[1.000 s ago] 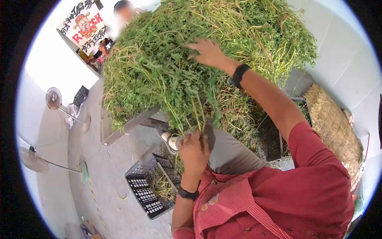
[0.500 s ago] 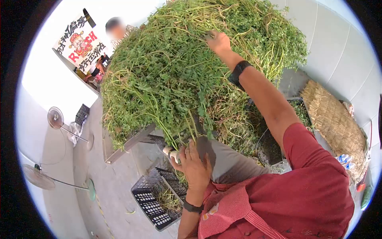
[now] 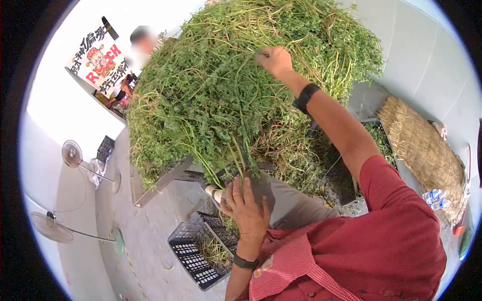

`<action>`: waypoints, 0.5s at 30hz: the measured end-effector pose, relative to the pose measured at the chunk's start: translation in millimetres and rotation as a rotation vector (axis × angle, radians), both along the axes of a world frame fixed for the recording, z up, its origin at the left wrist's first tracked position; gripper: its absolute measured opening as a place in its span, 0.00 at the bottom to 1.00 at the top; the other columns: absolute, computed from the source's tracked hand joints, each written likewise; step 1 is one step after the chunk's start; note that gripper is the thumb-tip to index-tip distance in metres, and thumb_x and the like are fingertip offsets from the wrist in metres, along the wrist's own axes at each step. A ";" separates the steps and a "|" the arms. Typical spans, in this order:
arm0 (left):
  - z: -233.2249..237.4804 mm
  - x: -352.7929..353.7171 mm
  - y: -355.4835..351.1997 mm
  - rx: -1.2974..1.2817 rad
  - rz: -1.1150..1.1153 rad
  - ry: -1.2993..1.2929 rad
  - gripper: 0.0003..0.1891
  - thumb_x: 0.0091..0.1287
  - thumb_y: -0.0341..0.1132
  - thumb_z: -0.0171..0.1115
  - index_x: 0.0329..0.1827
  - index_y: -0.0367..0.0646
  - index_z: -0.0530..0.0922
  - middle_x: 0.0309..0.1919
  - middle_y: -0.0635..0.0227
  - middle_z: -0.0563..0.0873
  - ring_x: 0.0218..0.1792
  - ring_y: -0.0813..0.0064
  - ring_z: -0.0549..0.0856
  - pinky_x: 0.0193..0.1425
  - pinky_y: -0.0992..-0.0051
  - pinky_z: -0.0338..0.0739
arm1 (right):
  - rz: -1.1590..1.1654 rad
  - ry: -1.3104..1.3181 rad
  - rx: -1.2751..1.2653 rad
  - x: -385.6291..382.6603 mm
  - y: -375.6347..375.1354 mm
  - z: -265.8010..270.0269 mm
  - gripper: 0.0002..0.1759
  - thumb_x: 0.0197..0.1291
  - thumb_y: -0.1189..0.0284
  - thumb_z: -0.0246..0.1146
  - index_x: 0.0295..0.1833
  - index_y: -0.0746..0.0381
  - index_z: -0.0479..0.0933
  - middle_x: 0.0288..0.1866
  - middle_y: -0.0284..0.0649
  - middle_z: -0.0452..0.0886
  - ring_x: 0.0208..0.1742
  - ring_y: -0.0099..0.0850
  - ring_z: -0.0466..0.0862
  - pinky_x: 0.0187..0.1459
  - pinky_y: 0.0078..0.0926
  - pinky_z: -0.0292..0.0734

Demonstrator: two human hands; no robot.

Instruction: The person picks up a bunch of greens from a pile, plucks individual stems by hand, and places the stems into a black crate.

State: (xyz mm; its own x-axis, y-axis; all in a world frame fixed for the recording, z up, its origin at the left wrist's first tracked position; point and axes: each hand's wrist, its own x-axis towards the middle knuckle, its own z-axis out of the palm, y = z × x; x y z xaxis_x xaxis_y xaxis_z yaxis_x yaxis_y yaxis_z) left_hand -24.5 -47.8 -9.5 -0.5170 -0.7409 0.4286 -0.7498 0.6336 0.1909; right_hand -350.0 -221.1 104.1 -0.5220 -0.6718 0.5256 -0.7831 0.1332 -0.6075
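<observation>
My right hand (image 3: 275, 61) is closed at the upper part of a large heap of leafy green stems (image 3: 211, 85). Its fingers pinch into the greens, and a small dark thing shows at the fingertips, too small to name. Low in front of me, my left hand (image 3: 247, 213) has its back towards me, fingers stretched upward and thumb apart. Several pale green stems (image 3: 238, 156) run down to its fingertips and pass partly behind them. Beside these fingers is a pale object with a dark band (image 3: 215, 192). The left palm is hidden.
Below on the left stands a black crate (image 3: 187, 251) with stems in it. Another crate (image 3: 382, 138) is at the right, near a straw mat (image 3: 419, 145) and water bottles (image 3: 435, 198). Two fans (image 3: 73, 153) stand left. Another person (image 3: 143, 42) is behind the heap.
My right hand has shifted slightly down over the heap, its fingers more closed. My left hand's fingers have spread a little, and the stems by them lean further left.
</observation>
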 end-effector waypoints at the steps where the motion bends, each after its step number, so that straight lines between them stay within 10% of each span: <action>1: 1.5 0.1 1.3 -0.001 -0.015 0.010 0.35 0.53 0.39 0.61 0.65 0.43 0.61 0.64 0.58 0.63 0.65 0.54 0.59 0.65 0.48 0.43 | 0.124 -0.046 -0.136 -5.2 4.9 -2.3 0.14 0.58 0.62 0.57 0.46 0.56 0.81 0.30 0.40 0.82 0.29 0.33 0.82 0.36 0.36 0.76; 5: 2.0 -1.3 6.9 -0.025 -0.060 0.044 0.33 0.54 0.37 0.60 0.65 0.43 0.62 0.64 0.57 0.63 0.65 0.54 0.59 0.66 0.51 0.44 | 0.510 -0.780 -0.389 1.4 35.7 1.1 0.14 0.59 0.72 0.60 0.46 0.70 0.76 0.25 0.37 0.78 0.21 0.20 0.78 0.21 0.17 0.74; 12: 10.5 -1.0 16.4 -0.046 -0.084 0.089 0.30 0.55 0.37 0.59 0.63 0.44 0.64 0.63 0.58 0.64 0.64 0.56 0.61 0.66 0.51 0.45 | 0.611 -0.817 -0.500 1.6 85.7 12.3 0.12 0.57 0.71 0.63 0.45 0.65 0.78 0.20 0.32 0.74 0.13 0.18 0.70 0.14 0.16 0.68; 15: 12.3 -1.0 20.9 -0.072 -0.099 0.084 0.29 0.56 0.36 0.59 0.63 0.44 0.65 0.63 0.58 0.65 0.63 0.57 0.62 0.66 0.52 0.46 | 0.691 -0.811 -0.502 -6.0 85.1 5.4 0.13 0.58 0.70 0.63 0.47 0.63 0.76 0.31 0.34 0.77 0.28 0.22 0.77 0.25 0.18 0.76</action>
